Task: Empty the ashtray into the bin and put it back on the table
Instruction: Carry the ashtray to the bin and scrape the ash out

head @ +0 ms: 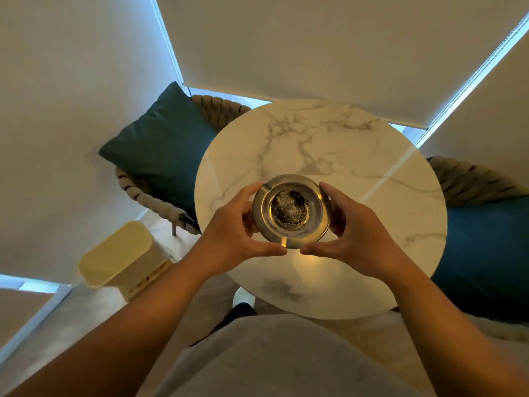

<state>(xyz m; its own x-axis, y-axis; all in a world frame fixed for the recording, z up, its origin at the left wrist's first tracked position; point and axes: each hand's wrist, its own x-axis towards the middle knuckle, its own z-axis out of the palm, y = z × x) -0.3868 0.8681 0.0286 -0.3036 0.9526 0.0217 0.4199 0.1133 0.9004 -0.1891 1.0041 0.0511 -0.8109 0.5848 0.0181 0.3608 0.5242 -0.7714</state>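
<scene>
Centre of frame, nearest the camera: left hand (233, 233) and right hand (350, 237) cupped the ashtray (290, 212) from either side. Fingers (326, 188) of both hands were curled round the rim, thumbs meeting at the near edge; half closed, wrapped on the metal, nothing else held. Ashtray sat over the near-centre of the round marble worktop (329, 144); could not tell whether it rested on the surface or was just lifted clear. It looked level, with a dark patch of ash (289, 209) in the inner well.

Judgement: step in hand was the pick-up before the carry. To do it well, the dish needed to stay flat and move slowly, since ash is loose and the well is shallow; any tilt would likely spill over the rim. Two-handed grip suited that. Metal rim looked smooth, so a slip was possible.

Lower left of frame: the cream bin (120, 253) stood on the floor, lid apparently closed. That was the likely snag: a hand or foot would have to open it, leaving one hand on the dish.

Further out: a woven chair (148, 196) with a teal cushion (160, 144) stood left of the worktop, just beyond the bin; a second chair (472, 179) at right. Path to the bin looked open. Blinds (315, 38) filled the top of frame.
</scene>
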